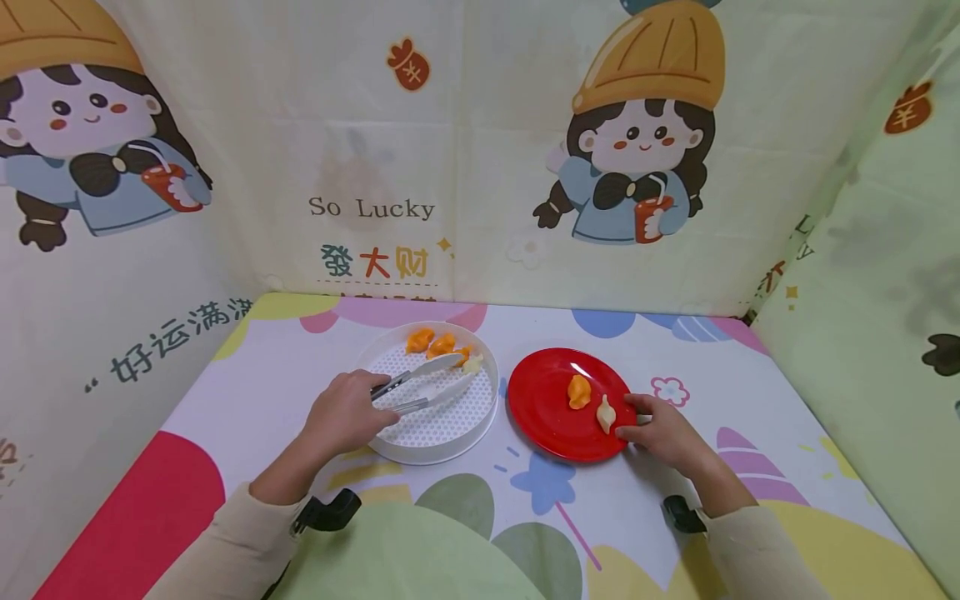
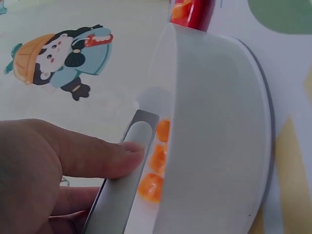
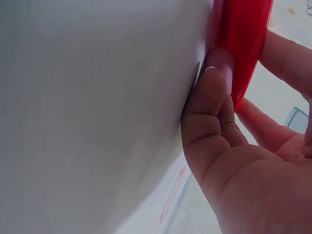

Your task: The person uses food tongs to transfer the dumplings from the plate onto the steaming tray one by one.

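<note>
My left hand grips a pair of metal tongs over a white round steamer tray with a perforated base. Thumb pressure falls on the tongs' handle in the left wrist view. Near the spread tips lies a white dumpling; I cannot tell whether they touch it. Several orange dumplings sit along the tray's far side. On the right, my right hand pinches the rim of a red plate. That plate bears one orange dumpling and one white dumpling.
Tray and plate stand side by side on a table with a colourful printed cover. Behind it and at both sides hangs a cream printed cloth. A black strap device sits at each wrist.
</note>
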A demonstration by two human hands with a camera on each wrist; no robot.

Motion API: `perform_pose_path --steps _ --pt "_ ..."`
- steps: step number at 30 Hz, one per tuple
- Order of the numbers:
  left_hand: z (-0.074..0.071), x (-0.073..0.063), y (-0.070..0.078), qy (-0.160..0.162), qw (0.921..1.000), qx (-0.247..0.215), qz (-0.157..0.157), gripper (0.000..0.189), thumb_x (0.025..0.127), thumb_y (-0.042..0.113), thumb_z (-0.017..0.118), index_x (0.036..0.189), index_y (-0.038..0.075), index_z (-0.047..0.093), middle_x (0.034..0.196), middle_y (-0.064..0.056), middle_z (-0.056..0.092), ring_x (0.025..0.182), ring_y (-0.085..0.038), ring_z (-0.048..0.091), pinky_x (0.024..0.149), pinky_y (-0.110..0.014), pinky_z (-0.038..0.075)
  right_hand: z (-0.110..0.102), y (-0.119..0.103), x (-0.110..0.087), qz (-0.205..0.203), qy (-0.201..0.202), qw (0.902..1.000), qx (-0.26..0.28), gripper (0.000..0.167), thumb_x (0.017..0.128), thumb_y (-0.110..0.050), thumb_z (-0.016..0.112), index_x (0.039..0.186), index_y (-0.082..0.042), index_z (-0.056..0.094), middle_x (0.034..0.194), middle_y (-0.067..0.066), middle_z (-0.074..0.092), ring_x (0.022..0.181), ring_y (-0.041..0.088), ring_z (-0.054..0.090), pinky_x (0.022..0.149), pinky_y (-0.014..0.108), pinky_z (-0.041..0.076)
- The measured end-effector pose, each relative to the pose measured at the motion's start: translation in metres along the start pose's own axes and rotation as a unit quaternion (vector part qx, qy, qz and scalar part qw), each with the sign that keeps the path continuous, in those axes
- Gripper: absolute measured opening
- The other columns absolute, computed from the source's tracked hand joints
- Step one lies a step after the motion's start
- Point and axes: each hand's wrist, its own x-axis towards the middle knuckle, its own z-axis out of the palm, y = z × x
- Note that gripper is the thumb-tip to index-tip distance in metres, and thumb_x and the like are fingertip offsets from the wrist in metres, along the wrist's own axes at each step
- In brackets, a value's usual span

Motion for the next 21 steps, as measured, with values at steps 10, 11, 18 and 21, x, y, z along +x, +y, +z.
perform_pose_path --steps 10,11,18,21 --pt "-0.007 -0.011 0.017 0.032 0.9981 0.001 0.052 0.058 0.079 0.026 0.082 0.129 0.002 0.065 0.123 -0.018 0.063 0.102 -0.033 0.055 0.082 -0.048 0.048 -0.001 0.0 0.0 0.0 -0.002 1.0 0.0 0.081 0.086 -0.021 0.079 0.149 0.005 0.036 0.137 0.03 0.046 0.115 0.04 0.053 0.077 0.041 0.058" --pt "-0.006 -0.012 0.021 0.034 0.9977 0.0 0.058 0.058 0.079 0.026 0.083 0.129 0.002 0.066 0.123 -0.018 0.064 0.102 -0.033 0.055 0.081 -0.048 0.049 -0.001 0.0 0.0 0.0 -0.002 1.0 0.001 0.081 0.086 -0.021 0.079 0.149 0.005 0.036 0.136 0.03 0.047 0.115 0.04 0.053 0.077 0.041 0.058" --pt "0.008 -0.013 0.048 0.033 0.9958 -0.007 0.085 0.06 0.076 0.028 0.086 0.128 0.006 0.067 0.123 -0.015 0.064 0.103 -0.03 0.054 0.082 -0.046 0.05 -0.001 0.001 0.001 0.002 -0.004 1.0 -0.002 0.081 0.086 -0.021 0.079 0.149 0.005 0.036 0.136 0.03 0.047 0.115 0.04 0.053 0.077 0.04 0.058" --pt "0.015 -0.01 0.061 0.026 0.9953 -0.016 0.092 0.059 0.076 0.028 0.086 0.129 0.007 0.067 0.123 -0.013 0.064 0.104 -0.029 0.054 0.086 -0.046 0.049 -0.001 0.001 0.001 0.002 -0.004 1.0 0.0 0.081 0.086 -0.021 0.079 0.149 0.005 0.036 0.136 0.03 0.047 0.115 0.04 0.053 0.077 0.04 0.058"
